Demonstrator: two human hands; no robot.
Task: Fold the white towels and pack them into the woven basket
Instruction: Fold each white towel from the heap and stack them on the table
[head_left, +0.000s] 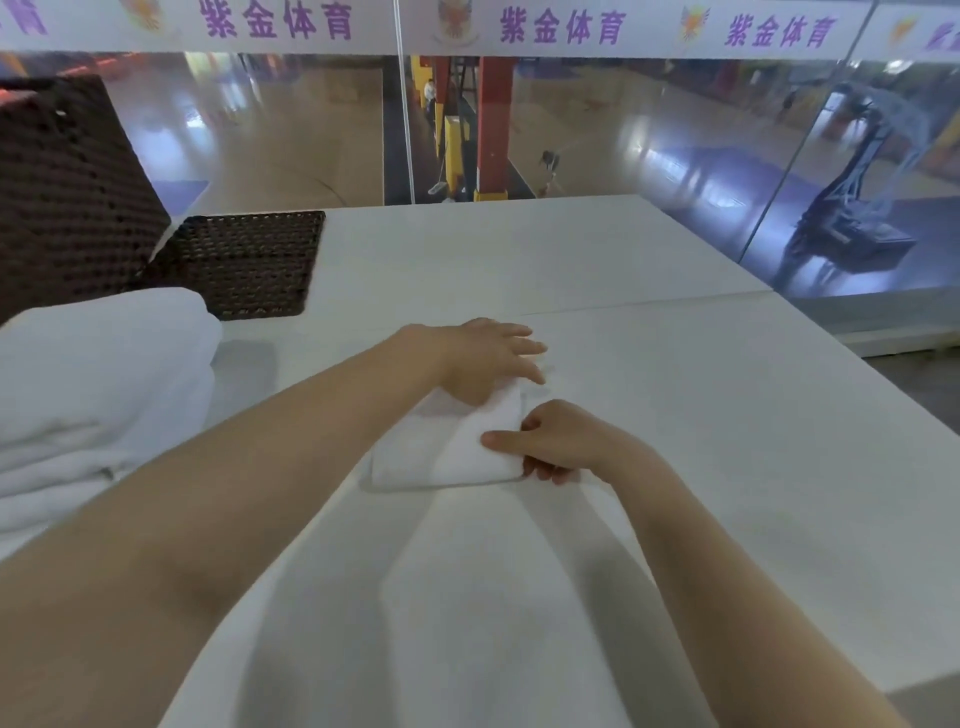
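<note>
One folded white towel (447, 447) lies flat at the centre of the frame on the white table (701, 415). The left hand (488, 358) rests on the towel's upper part, fingers straight and spread, palm down. The right hand (558, 441) pinches the towel's right edge, thumb on top and fingers curled beneath.

One stack of white towels (98, 384) sits at the left edge of the frame, well apart from the hands; the number of layers cannot be told. One woven basket (244, 260), dark brown, stands on the table at upper left, just behind the stack. A second dark woven surface (62, 187) rises at the far left, touching the basket's corner; whether it is a lid or a separate piece cannot be told.

The table's far edge runs across the upper middle; its right edge slopes down the right side of the frame. A seam (649, 304) crosses the tabletop beyond the hands. Bare tabletop lies to the right of the hands and above them. A glass barrier (597, 130) stands behind the far edge.
</note>
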